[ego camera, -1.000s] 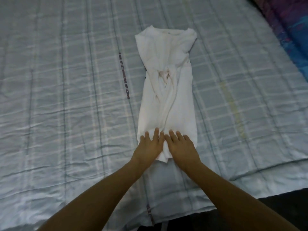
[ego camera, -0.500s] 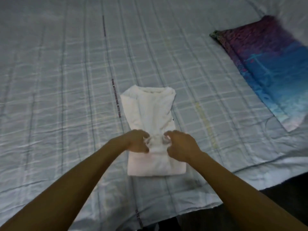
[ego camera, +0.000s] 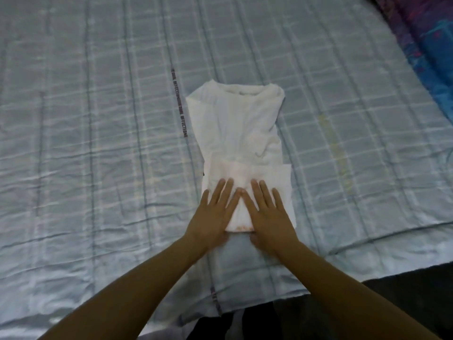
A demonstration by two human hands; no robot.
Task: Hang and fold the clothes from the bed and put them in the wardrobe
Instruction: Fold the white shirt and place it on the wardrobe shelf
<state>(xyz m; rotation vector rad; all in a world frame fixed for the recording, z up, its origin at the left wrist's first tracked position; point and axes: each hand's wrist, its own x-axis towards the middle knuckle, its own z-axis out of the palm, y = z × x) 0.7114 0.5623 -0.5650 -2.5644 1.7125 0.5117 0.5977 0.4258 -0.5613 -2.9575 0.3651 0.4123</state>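
A bed covered with a pale blue checked quilted bedspread [ego camera: 98, 168] fills the view. A purple and blue patterned cloth [ego camera: 429, 45] is seen at the far right corner; whether it is clothing cannot be told. A white cotton garment [ego camera: 235, 123] is laid near the middle of the bed, narrowed into a strip, its collar at the far end and its near end turned over on itself. The left hand [ego camera: 213, 217] and right hand [ego camera: 269, 217] are laid flat on that near fold, fingers straight and spread, nothing pinched. The folding is judged partly done: a final fold is probably left, and the garment is not yet put away. No wardrobe is shown.
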